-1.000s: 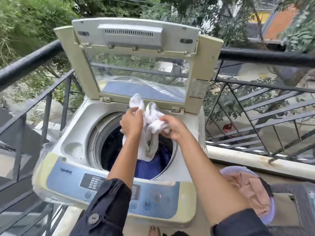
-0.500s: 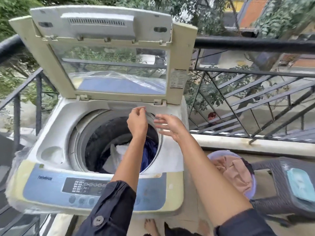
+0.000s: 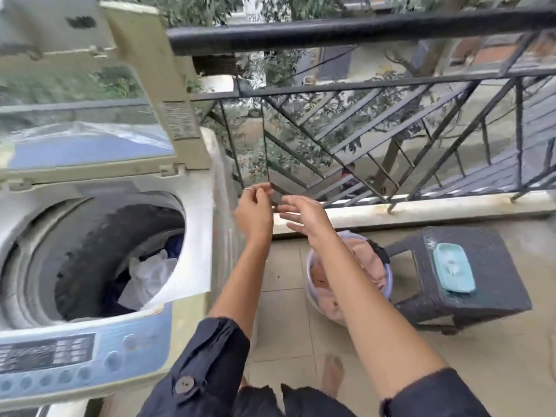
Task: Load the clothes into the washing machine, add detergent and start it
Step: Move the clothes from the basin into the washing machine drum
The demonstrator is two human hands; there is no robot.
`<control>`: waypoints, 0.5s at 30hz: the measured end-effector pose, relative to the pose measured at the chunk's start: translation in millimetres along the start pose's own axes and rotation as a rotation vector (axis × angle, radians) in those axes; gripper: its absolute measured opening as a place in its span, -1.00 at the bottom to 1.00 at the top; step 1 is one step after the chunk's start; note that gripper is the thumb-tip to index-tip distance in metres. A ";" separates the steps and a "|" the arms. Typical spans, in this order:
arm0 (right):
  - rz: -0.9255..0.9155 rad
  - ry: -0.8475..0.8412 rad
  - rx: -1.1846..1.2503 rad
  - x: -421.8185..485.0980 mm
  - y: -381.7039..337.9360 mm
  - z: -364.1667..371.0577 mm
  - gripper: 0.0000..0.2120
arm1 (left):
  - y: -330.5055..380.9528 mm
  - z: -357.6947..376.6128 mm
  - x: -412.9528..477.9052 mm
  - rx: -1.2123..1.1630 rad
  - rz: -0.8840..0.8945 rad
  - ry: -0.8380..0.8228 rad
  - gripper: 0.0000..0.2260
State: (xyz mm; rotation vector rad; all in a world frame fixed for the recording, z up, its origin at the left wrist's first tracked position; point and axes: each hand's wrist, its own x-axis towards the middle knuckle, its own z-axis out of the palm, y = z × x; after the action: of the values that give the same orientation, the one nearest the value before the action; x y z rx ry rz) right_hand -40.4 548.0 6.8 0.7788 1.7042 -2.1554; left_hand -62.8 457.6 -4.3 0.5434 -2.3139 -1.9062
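One white cloth (image 3: 150, 275): now lying in the washing machine (image 3: 197, 236). Both hands empty, left hand (image 3: 254, 210) loosely curled, right hand (image 3: 301, 212) fingers spread, swung toward the basin (image 3: 388, 284). Loading unfinished.

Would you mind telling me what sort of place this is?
Most likely a home balcony, outdoors: a black metal railing with trees beyond it, a tiled floor, and a washing machine standing beside the railing.

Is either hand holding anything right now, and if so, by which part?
Nothing is held. The left hand and the right hand are both empty, raised in the air to the right of the washing machine.
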 end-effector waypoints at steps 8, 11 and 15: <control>0.038 0.138 0.027 21.5 19.0 -134.7 -0.75 | -45.7 128.8 -60.3 0.036 -0.177 -0.052 -0.76; 0.081 0.189 0.015 37.2 35.4 -168.5 -0.84 | -57.5 155.9 -74.2 0.132 -0.194 -0.065 -0.74; 0.107 0.298 0.039 60.1 57.1 -213.6 -0.79 | -89.7 185.9 -75.6 0.254 -0.265 -0.094 -0.75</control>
State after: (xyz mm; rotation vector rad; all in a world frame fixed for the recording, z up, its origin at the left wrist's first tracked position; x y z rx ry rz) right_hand -8.7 744.3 -107.0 1.2252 1.7129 -2.0891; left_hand -28.2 641.7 -119.3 0.8415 -2.6841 -1.7819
